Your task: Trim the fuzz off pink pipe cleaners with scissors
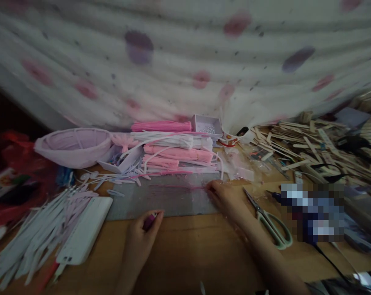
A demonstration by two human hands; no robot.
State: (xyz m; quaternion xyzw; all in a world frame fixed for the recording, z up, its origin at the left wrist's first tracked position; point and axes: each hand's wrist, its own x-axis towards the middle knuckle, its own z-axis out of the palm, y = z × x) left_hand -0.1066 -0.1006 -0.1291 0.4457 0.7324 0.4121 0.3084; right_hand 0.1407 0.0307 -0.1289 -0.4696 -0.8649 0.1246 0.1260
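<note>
My left hand (145, 229) is closed around a small purple object, apparently a lighter (149, 221), at the front edge of the grey mat (127, 205). My right hand (222, 196) rests at the mat's right end, its fingertips pinched on a thin pink pipe cleaner (185, 187). The strand runs leftward across the mat and is blurred toward its far end. Just behind the mat lie stacked bundles of pink pipe cleaners (179, 153) and white pipe cleaners (164, 139). Scissors (270, 223) with pale green handles lie to the right of my right forearm.
A lilac basket (75, 145) stands at the back left. A white power bank (84, 231) lies beside many pale strips (35, 241). A small box of beads (207, 126) sits at the back. Wooden sticks (296, 139) are heaped right, near a blurred-out patch and cables. A patterned curtain (185, 53) hangs behind.
</note>
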